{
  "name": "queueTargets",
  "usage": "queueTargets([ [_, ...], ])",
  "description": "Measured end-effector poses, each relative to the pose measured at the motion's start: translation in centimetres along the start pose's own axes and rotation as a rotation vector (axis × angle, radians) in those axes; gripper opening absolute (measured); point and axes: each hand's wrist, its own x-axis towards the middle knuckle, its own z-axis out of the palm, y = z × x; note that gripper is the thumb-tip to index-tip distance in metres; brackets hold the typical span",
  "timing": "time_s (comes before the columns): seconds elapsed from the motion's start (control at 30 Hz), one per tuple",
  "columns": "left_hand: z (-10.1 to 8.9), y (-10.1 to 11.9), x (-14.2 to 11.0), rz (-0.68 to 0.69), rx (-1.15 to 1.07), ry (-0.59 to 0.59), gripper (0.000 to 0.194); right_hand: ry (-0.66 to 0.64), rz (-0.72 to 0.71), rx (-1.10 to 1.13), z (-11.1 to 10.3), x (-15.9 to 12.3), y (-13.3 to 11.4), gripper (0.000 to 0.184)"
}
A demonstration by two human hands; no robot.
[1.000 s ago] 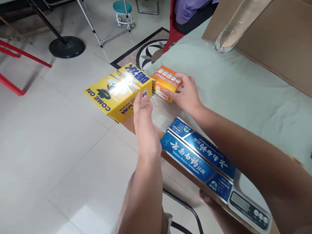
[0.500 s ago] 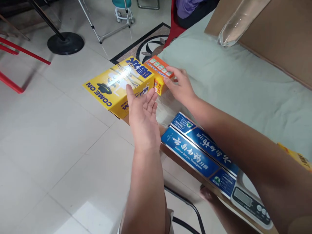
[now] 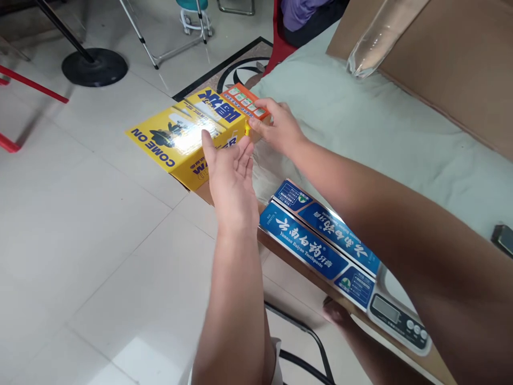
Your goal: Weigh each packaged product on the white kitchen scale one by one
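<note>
My left hand (image 3: 234, 182) is open with its palm turned up and fingers apart, beside the near side of a large yellow box (image 3: 172, 139) printed "COME ON". That box lies at the table's far left corner. My right hand (image 3: 280, 125) grips the near end of an orange box (image 3: 242, 99), fingers over its top and thumb on its side. The orange box sits close against the yellow box. Between them only a sliver of a small yellow pack (image 3: 247, 127) shows; the rest is hidden.
Two blue toothpaste boxes (image 3: 304, 240) lie side by side along the table edge, next to a white kitchen scale (image 3: 396, 315) partly behind my right forearm. A pale green cloth (image 3: 385, 139) covers the table. Cardboard (image 3: 449, 64) stands at the back; a person (image 3: 308, 18) sits beyond.
My right hand has moved the orange box left, closer to the large yellow box. The small yellow pack, plainly seen before, is now mostly hidden. My left hand keeps its pose.
</note>
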Motion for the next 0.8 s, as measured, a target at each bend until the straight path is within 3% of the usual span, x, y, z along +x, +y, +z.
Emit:
queueTargets([
  [0.1,0.4,0.0,-1.1,0.051,0.059,-0.217,0.048,0.095,0.02,0.018,-2.9,-3.5,-1.4,0.035],
  [0.17,0.9,-0.1,-1.9,0.054,0.076,-0.409,0.032,0.214,-0.035,0.139,-6.1,-8.8,-1.8,0.031],
  [0.27,2.3,-0.5,-3.4,0.011,0.042,-0.547,0.02,0.307,-0.114,0.393,-10.8,-21.0,-1.1,0.034],
  [0.3,2.9,-0.8,-4.0,-0.005,0.031,-0.551,0.02,0.407,-0.102,0.442,-11.9,-25.6,-0.5,0.032],
  [0.4,4.6,-2.4,-6.0,-0.044,-0.016,-0.607,0.025,0.631,0.168,0.398,-13.8,-38.6,1.8,0.036],
  [0.5,6.4,-4.5,-8.6,-0.043,0.013,-0.784,0.03,0.761,0.357,0.303,-14.9,-48.5,4.1,0.035],
  [0.67,9.4,-8.2,-15.8,-0.003,0.255,-1.09,0.025,0.956,0.483,0.244,-16.9,-59.6,6.1,0.037],
  [0.8,10.0,-11.8,-23.2,-0.068,0.371,-1.25,0.018,1.09,0.581,0.236,-17.9,-66.2,8.3,0.037],
])
